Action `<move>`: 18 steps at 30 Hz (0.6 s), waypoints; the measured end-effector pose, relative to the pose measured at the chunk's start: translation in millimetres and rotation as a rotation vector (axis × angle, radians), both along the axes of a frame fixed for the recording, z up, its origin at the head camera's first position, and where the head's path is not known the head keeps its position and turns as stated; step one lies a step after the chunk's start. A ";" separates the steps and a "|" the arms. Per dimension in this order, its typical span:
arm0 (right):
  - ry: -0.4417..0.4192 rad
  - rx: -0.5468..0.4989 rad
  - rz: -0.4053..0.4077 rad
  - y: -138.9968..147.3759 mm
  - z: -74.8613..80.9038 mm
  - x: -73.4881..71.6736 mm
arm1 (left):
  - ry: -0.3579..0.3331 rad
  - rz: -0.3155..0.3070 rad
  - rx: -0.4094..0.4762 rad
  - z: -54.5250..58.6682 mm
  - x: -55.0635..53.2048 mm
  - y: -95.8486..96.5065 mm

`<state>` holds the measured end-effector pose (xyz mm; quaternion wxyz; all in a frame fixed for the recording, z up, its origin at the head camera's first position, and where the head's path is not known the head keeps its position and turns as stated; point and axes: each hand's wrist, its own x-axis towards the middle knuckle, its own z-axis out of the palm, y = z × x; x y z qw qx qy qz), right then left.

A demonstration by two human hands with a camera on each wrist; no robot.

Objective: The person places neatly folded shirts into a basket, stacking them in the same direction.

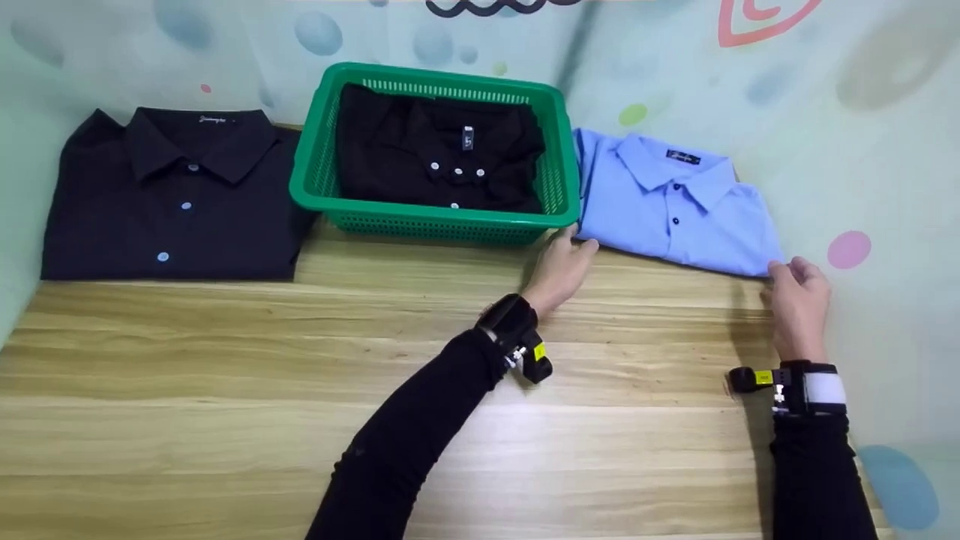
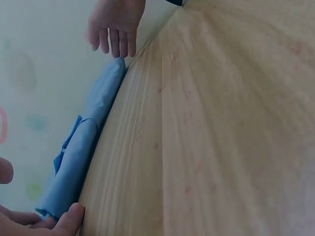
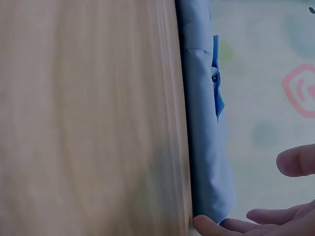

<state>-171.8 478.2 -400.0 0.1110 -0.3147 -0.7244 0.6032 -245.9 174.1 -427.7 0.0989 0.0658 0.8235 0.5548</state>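
Note:
A folded light blue collared shirt [image 1: 686,217] lies at the back right of the table, its dark buttons and neck label facing up. At its near left corner, my left hand [image 1: 561,271] touches the fabric with its fingers; in the left wrist view the thumb [image 2: 5,170] stands apart from them. My right hand [image 1: 802,307] is at the shirt's near right corner. Fingertips [image 3: 209,224] touch that end in the right wrist view, while the thumb [image 3: 298,161] is held away. Neither hand pinches the cloth.
Left of the blue shirt stands a green plastic basket [image 1: 442,219] with a folded black shirt [image 1: 382,165] inside. Another folded dark shirt [image 1: 112,217] with light buttons lies at the far left. A patterned backdrop [image 1: 900,247] borders the wooden table [image 1: 225,420] behind and to the right.

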 end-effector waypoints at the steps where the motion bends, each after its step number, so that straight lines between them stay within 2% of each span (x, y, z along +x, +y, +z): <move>1: 0.003 -0.020 0.009 0.6 -0.4 -1.3 | 0.004 -0.013 -0.003 -0.9 -1.8 -0.6; 5: 0.013 -0.061 0.027 2.7 -0.7 -5.9 | 0.019 -0.052 0.019 -2.5 -6.7 -1.5; 8: 0.049 -0.146 0.028 4.8 1.6 -4.9 | 0.030 -0.070 0.020 -2.4 -8.1 -1.9; 11: 0.090 -0.286 0.058 8.0 6.8 0.7 | 0.037 -0.088 0.038 -1.7 -7.6 -3.1; 14: 0.097 -0.402 0.124 11.2 13.9 8.8 | 0.042 -0.087 0.064 -0.6 -5.3 -4.7; 18: 0.087 -0.466 0.197 13.3 24.2 19.4 | 0.035 -0.061 0.094 0.7 2.3 -8.7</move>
